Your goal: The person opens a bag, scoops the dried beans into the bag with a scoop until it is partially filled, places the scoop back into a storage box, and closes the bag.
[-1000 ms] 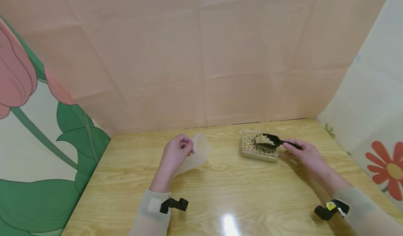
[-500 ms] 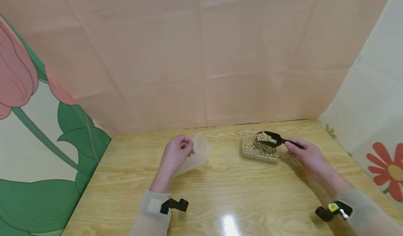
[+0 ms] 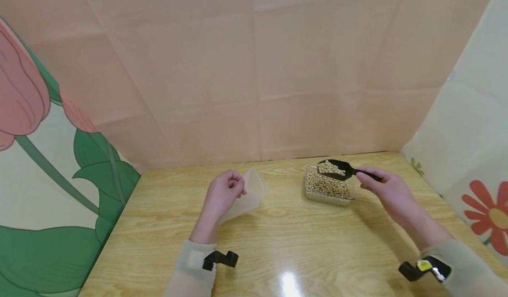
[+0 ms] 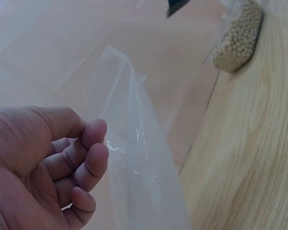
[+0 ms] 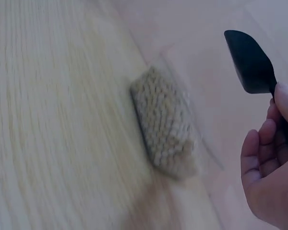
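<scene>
My right hand (image 3: pixel 386 192) grips the handle of a black scoop (image 3: pixel 347 170), which carries a heap of pale round beans (image 3: pixel 330 168). The scoop is raised over the back part of a clear plastic box (image 3: pixel 326 197) filled with the same beans. In the right wrist view the scoop (image 5: pixel 252 64) shows its underside, above and apart from the box. Left of the box, my left hand (image 3: pixel 226 192) pinches the edge of a translucent plastic bag (image 3: pixel 251 195) between thumb and fingers. The bag (image 4: pixel 144 158) stands with its mouth spread, seen close in the left wrist view.
The box and both hands are over a light wooden table (image 3: pixel 278 244). A pinkish cloth backdrop (image 3: pixel 254 90) rises behind its far edge. Flower-printed panels (image 3: pixel 476 156) flank the sides. Black camera mounts (image 3: pixel 220 258) sit on both wrists.
My right hand has raised the loaded scoop up from the beans in the box, tilting it level and shifting slightly toward the back. The left hand and bag stay where they were.
</scene>
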Demonstrator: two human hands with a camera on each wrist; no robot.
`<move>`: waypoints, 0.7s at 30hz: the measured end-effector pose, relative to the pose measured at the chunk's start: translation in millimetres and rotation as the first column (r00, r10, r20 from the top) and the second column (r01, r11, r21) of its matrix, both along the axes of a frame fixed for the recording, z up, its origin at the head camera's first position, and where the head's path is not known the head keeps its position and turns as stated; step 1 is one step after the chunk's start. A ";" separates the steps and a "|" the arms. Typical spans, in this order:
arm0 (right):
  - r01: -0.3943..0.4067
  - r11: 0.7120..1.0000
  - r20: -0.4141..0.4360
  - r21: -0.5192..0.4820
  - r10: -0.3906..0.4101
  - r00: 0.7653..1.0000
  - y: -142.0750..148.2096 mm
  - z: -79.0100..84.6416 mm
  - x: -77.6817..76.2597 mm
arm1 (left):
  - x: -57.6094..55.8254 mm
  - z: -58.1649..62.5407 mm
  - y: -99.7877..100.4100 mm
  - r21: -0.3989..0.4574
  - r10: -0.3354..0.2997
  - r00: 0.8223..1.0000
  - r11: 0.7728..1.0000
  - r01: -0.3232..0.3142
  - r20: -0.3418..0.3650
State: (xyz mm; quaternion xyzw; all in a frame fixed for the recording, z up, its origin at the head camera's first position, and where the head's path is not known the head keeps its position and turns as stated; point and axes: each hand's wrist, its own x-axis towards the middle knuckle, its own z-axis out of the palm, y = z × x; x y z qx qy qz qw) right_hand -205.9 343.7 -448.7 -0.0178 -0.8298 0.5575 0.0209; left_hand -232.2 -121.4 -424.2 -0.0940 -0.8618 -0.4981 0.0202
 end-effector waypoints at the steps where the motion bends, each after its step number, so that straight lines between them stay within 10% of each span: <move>1: -0.006 1.000 -0.004 -0.008 0.006 1.000 -3.8 2.9 0.6 | -0.2 -0.3 0.1 0.000 0.001 1.000 1.000 -0.001 -0.001; 21: -0.112 0.982 -0.037 -0.150 0.107 0.994 -78.0 27.5 4.1 | -3.5 -0.9 2.0 0.017 -0.007 1.000 1.000 0.007 -0.007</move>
